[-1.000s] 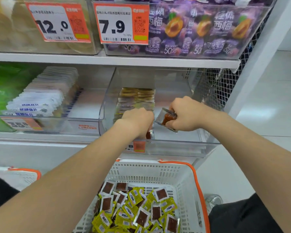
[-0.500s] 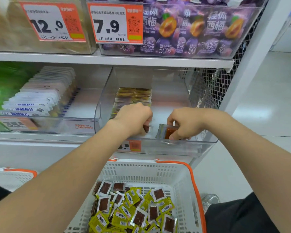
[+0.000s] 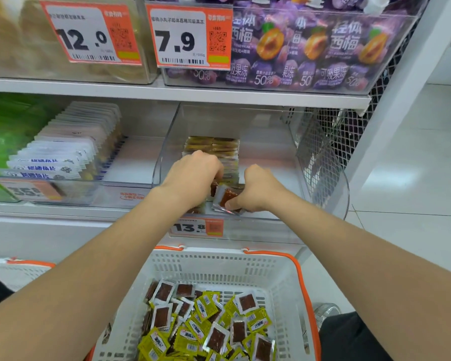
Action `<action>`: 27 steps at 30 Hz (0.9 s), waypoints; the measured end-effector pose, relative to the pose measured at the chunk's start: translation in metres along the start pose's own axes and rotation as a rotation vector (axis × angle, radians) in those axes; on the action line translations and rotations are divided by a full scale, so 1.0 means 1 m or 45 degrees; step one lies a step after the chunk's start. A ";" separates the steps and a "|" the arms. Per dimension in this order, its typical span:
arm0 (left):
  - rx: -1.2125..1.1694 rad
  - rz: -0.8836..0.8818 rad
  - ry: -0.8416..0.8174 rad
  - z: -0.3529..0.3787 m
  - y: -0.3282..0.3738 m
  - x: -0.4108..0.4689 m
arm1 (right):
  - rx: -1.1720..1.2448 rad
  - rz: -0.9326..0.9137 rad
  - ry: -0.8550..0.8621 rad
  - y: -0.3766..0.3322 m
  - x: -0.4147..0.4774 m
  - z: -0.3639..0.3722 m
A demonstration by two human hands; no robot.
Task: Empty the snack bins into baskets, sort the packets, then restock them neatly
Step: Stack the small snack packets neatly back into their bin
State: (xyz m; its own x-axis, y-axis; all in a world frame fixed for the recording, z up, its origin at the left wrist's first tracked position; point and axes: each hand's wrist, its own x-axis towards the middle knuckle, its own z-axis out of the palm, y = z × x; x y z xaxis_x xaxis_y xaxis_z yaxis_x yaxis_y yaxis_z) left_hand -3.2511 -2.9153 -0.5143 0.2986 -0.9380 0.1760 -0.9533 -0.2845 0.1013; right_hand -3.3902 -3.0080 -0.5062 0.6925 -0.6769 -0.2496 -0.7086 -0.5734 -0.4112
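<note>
The small stack of packets (clear wrappers with a red-brown slab inside) sits at the front of the clear bin on the lower shelf, pinched by the right hand; its thumb lies on the near face and its fingers curl behind. Just beyond, a neat row of packets stands on edge and runs toward the back of the bin; it fills only a narrow strip, and most of the bin floor is bare.

The left hand is knuckles up at the near end of that row, fingers curled down onto the packets; whether it grips any or only steadies the row, I cannot tell, since the fingertips are hidden.

Below the shelf, the white basket holds a loose heap of mixed packets, yellow ones and clear ones jumbled together; so restocking looks begun but far from finished, and the sorting seems incomplete too.

Both forearms reach forward and converge in the bin. To the left, a neighbouring bin holds white packets filed in a row; a price tag hangs on the shelf edge.
</note>
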 end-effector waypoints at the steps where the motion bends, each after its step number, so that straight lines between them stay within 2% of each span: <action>1: -0.046 0.010 -0.016 -0.002 -0.002 -0.003 | 0.076 0.041 0.013 -0.004 0.002 0.005; 7: -0.275 0.057 -0.137 -0.009 -0.009 -0.023 | 0.254 0.089 0.024 -0.017 0.002 0.009; 13: -0.387 0.005 -0.028 -0.008 -0.008 -0.037 | 0.430 0.245 -0.084 -0.011 -0.002 0.001; 16: -0.328 0.003 -0.097 -0.007 -0.009 -0.034 | 0.414 0.292 -0.002 -0.010 0.001 0.000; 19: -0.189 0.022 -0.157 -0.005 -0.002 -0.030 | 0.304 0.199 0.029 -0.012 0.001 0.009; 22: -0.197 -0.015 -0.072 -0.003 -0.001 -0.028 | 0.388 0.195 -0.015 -0.012 0.002 0.017; 27: -0.287 -0.045 0.055 -0.004 -0.001 -0.034 | 0.473 0.329 -0.117 -0.003 0.009 0.010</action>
State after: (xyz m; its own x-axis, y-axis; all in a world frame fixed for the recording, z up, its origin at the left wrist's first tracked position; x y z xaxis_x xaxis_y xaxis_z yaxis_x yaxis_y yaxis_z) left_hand -3.2601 -2.8824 -0.5160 0.3378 -0.9175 0.2098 -0.9096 -0.2610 0.3232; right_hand -3.3802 -3.0071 -0.5161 0.5203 -0.7226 -0.4551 -0.7748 -0.1753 -0.6075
